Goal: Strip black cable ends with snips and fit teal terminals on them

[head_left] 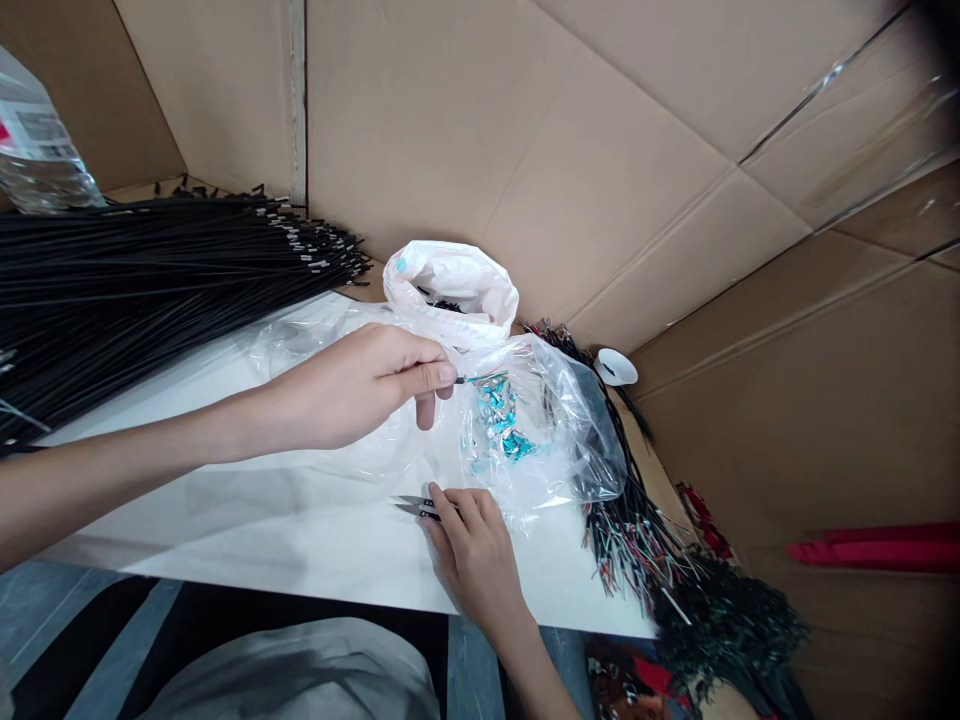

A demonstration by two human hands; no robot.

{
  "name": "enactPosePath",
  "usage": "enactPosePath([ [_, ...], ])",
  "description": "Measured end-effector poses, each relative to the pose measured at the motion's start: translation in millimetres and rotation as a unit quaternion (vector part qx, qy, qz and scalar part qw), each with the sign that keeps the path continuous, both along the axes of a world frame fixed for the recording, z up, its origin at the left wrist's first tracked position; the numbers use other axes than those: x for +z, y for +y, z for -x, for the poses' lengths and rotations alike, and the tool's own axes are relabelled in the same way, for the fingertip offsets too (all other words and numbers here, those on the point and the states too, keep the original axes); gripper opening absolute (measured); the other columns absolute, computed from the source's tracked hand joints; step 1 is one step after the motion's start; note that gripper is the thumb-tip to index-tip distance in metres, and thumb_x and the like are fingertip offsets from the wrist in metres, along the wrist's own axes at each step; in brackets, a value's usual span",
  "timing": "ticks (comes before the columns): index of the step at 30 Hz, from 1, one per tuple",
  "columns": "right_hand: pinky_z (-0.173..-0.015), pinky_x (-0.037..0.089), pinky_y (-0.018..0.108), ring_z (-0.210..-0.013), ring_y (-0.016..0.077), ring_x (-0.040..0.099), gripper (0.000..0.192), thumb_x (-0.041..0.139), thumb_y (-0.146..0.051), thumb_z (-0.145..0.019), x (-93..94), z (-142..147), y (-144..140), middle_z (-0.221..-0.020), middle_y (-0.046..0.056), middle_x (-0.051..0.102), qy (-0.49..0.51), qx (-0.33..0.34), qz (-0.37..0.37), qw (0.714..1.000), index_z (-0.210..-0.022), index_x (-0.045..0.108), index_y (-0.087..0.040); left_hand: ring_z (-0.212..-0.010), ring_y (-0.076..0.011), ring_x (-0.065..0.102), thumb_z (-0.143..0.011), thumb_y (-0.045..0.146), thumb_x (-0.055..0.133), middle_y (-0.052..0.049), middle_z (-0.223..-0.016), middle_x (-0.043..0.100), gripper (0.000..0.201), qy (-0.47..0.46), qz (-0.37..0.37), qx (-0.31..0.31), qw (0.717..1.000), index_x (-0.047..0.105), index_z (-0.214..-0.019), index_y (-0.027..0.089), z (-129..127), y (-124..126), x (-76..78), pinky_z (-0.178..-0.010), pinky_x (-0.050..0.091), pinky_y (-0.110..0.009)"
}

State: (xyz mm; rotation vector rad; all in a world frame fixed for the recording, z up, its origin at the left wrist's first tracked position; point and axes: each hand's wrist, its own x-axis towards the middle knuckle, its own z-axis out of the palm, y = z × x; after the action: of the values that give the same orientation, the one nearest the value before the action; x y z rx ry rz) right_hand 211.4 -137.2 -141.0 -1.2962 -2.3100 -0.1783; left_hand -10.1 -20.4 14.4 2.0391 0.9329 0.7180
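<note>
My left hand pinches a thin black wire end between thumb and forefinger, right at the mouth of a clear plastic bag that holds small teal parts. My right hand rests on the white table below the bag, its fingers on a small pair of black snips whose blades point left. A white plastic bag with dark pieces inside stands just behind the clear one.
A thick bundle of long black cables lies across the table's left. Short coloured wires and dark pieces pile at the right edge beside a small white cup. Cardboard walls enclose the back and right. A plastic bottle stands far left.
</note>
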Motion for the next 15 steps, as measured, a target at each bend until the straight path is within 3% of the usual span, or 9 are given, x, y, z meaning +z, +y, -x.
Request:
enactPosePath([
  [3, -0.076, 0.054, 0.043, -0.093, 0.0282, 0.060, 0.033, 0.057, -0.019, -0.099, 2.1, 0.8, -1.5, -0.104, 0.013, 0.072, 0.011, -0.003, 0.009, 1.000, -0.132, 0.060, -0.013, -0.060, -0.0112, 0.050, -0.100, 0.033, 0.050, 0.002, -0.069, 0.065, 0.042, 0.007, 0.005, 0.003, 1.000, 0.072, -0.068, 0.018, -0.8, -0.9, 2.6, -0.066, 0.037, -0.025],
  [5, -0.077, 0.055, 0.042, -0.092, 0.0264, 0.062, 0.031, 0.058, -0.019, -0.098, 10.6, 1.8, -0.3, -0.102, 0.012, 0.073, 0.072, -0.005, 0.014, 0.997, -0.129, 0.062, -0.015, -0.061, -0.0110, 0.051, -0.100, 0.033, 0.050, 0.002, -0.070, 0.065, 0.042, 0.010, 0.008, 0.000, 1.000, 0.071, -0.067, 0.018, -2.0, -2.0, 3.9, -0.067, 0.036, -0.025],
  [7, -0.073, 0.055, 0.036, -0.087, 0.0221, 0.064, 0.025, 0.059, -0.020, -0.099, 27.0, 1.9, 4.9, -0.096, 0.008, 0.073, 0.176, -0.015, 0.033, 0.984, -0.123, 0.065, -0.018, -0.060, -0.0108, 0.050, -0.100, 0.032, 0.051, 0.002, -0.070, 0.066, 0.042, 0.009, 0.010, -0.008, 1.000, 0.071, -0.066, 0.018, -3.4, -3.3, 3.7, -0.067, 0.036, -0.025],
  [11, -0.067, 0.052, 0.029, -0.085, 0.0173, 0.069, 0.016, 0.061, -0.028, -0.099, 73.6, 1.5, 24.5, -0.094, 0.004, 0.074, 0.370, -0.058, 0.058, 0.926, -0.111, 0.070, -0.022, -0.059, -0.0109, 0.050, -0.100, 0.033, 0.051, 0.002, -0.072, 0.067, 0.043, 0.015, 0.020, -0.026, 0.999, 0.071, -0.066, 0.018, -5.5, -5.3, -1.0, -0.066, 0.036, -0.026],
  [15, -0.064, 0.049, 0.026, -0.076, 0.0136, 0.067, 0.009, 0.072, -0.029, -0.092, 104.4, 8.9, 40.2, -0.087, -0.001, 0.074, 0.411, -0.044, 0.017, 0.910, -0.098, 0.071, -0.023, -0.060, -0.0117, 0.052, -0.100, 0.036, 0.049, 0.002, -0.073, 0.068, 0.044, 0.011, 0.023, -0.030, 0.999, 0.071, -0.067, 0.019, -5.8, -5.4, -5.6, -0.065, 0.036, -0.026],
])
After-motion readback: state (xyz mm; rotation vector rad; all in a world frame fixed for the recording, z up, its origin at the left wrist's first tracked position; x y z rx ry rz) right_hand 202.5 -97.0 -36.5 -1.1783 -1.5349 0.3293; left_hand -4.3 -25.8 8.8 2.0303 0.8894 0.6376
